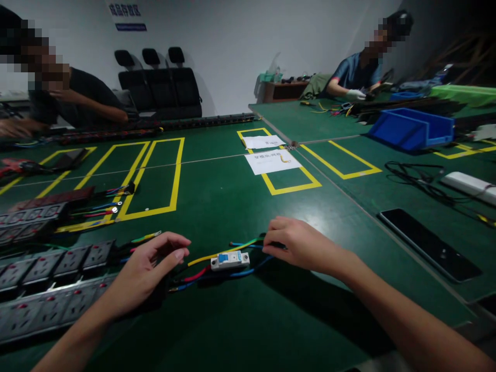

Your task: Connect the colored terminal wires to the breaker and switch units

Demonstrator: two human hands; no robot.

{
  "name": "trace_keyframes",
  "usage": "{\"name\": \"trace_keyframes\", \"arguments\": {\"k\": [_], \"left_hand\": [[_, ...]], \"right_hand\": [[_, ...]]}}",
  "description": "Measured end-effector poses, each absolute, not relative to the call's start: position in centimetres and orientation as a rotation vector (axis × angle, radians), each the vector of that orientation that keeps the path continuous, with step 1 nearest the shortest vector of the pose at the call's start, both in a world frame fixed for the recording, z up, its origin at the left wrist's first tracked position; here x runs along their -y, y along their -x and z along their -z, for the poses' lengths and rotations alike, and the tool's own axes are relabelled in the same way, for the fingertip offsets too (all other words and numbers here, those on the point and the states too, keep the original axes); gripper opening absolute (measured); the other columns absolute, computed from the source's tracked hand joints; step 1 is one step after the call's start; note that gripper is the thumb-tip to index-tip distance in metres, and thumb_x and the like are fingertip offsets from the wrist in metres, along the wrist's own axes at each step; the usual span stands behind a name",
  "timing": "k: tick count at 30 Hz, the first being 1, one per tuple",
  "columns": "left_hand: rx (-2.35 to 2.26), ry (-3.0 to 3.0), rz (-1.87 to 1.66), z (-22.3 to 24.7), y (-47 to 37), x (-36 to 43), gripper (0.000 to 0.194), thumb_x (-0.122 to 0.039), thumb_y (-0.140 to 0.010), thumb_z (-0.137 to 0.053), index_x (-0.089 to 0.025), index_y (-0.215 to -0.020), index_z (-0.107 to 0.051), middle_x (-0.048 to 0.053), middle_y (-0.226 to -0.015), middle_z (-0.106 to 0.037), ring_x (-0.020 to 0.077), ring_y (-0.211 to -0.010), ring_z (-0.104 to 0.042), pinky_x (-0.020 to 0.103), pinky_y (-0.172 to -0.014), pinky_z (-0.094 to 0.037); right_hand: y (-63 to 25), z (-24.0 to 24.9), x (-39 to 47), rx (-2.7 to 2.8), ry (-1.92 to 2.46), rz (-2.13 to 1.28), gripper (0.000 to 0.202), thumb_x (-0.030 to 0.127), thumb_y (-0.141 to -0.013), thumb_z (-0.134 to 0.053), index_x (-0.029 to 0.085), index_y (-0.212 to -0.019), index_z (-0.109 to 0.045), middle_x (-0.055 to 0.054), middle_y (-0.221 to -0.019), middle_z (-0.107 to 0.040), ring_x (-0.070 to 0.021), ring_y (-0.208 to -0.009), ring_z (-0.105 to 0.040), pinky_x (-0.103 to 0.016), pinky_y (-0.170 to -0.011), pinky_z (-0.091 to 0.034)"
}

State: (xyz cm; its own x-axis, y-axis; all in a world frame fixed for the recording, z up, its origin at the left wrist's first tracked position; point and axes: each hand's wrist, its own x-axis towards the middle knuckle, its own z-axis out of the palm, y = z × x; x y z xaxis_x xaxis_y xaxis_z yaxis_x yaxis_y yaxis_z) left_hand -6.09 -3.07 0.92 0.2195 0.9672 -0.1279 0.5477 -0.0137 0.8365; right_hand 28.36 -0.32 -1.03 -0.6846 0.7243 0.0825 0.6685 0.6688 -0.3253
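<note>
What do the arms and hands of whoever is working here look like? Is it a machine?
No, these are a person's own. The left hand and right hand are both bare, with no gloves. The left forearm and right forearm show no sleeves within the picture. I see no watch, bracelet, ring, cables or markings on either.

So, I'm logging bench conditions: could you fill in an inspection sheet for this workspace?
Surface: green tabletop with yellow outlines.
Job's things: white circuit breaker, its blue switch facing up; socket strips at left.
Clutter: smartphone, blue bin, paper sheets.
Hands: left hand open; right hand at the yellow-green wire, grip unclear.
Cables: blue wire beside the breaker; loose black cable at right.
Surroundings: co-worker at far left, another at far right; black seats by the wall.
</note>
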Motion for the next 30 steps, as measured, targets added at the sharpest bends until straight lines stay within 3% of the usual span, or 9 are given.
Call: {"name": "trace_keyframes", "arguments": {"k": [5,11,16,21,25,30], "left_hand": [[-1.436,-1.723,-0.618,-0.6,6.3,3.2,0.037,-0.058,-0.091,-0.063,-0.024,-0.106,-0.069,0.007,-0.101,-0.074,0.025,-0.095,-0.072,0.035,-0.081,-0.059],[-1.432,-1.74,-0.607,-0.3,6.6,3.1,0.036,-0.056,-0.092,-0.063,-0.025,-0.108,-0.069,0.006,-0.101,-0.075,0.0244,-0.094,-0.072,0.033,-0.079,-0.059],[-1.431,-1.734,-0.612,-0.5,6.4,3.1,0.038,-0.058,-0.09,-0.064,-0.023,-0.107,-0.069,0.006,-0.1,-0.075,0.0244,-0.093,-0.072,0.033,-0.079,-0.059],[-1.448,-1.747,-0.608,-0.1,6.6,2.9,0.04,-0.059,-0.087,-0.065,-0.024,-0.106,-0.07,0.006,-0.1,-0.076,0.0245,-0.092,-0.073,0.031,-0.077,-0.06],[-1.454,-1.746,-0.605,0.2,6.9,2.8,0.042,-0.06,-0.087,-0.064,-0.024,-0.107,-0.069,0.005,-0.1,-0.076,0.0247,-0.092,-0.073,0.03,-0.075,-0.06],[-1.453,-1.734,-0.609,0.2,7.0,2.9,0.041,-0.06,-0.087,-0.065,-0.024,-0.107,-0.069,0.005,-0.101,-0.075,0.0249,-0.093,-0.073,0.031,-0.076,-0.06]], "right_hand": [[-27.4,2.0,0.3,2.694,1.178,-0.297,0.01,0.022,-0.095,-0.066,0.018,-0.093,-0.075,-0.006,-0.089,-0.067,-0.0188,-0.082,-0.061,-0.03,-0.067,-0.042],[-28.1,0.7,0.0,2.753,1.149,-0.262,0.015,0.013,-0.089,-0.064,0.018,-0.078,-0.072,-0.006,-0.08,-0.066,-0.0197,-0.079,-0.058,-0.031,-0.066,-0.042],[-32.1,-0.2,-1.7,2.538,1.094,-0.768,0.01,0.013,-0.085,-0.065,0.02,-0.082,-0.072,-0.001,-0.081,-0.067,-0.0139,-0.073,-0.06,-0.027,-0.069,-0.046],[-34.2,-0.2,-2.9,2.039,0.968,-1.288,0.018,0.033,-0.085,-0.075,0.018,-0.076,-0.069,0.001,-0.07,-0.062,-0.0106,-0.061,-0.052,-0.024,-0.055,-0.04],[-31.8,0.7,-2.4,1.383,0.826,-1.504,0.028,0.043,-0.077,-0.083,0.02,-0.075,-0.067,0.003,-0.066,-0.058,-0.0091,-0.058,-0.05,-0.022,-0.049,-0.036],[-28.3,1.7,-1.4,1.052,0.945,-1.632,0.031,0.044,-0.073,-0.085,0.02,-0.074,-0.066,0.002,-0.066,-0.059,-0.0067,-0.053,-0.047,-0.02,-0.043,-0.029]]}}
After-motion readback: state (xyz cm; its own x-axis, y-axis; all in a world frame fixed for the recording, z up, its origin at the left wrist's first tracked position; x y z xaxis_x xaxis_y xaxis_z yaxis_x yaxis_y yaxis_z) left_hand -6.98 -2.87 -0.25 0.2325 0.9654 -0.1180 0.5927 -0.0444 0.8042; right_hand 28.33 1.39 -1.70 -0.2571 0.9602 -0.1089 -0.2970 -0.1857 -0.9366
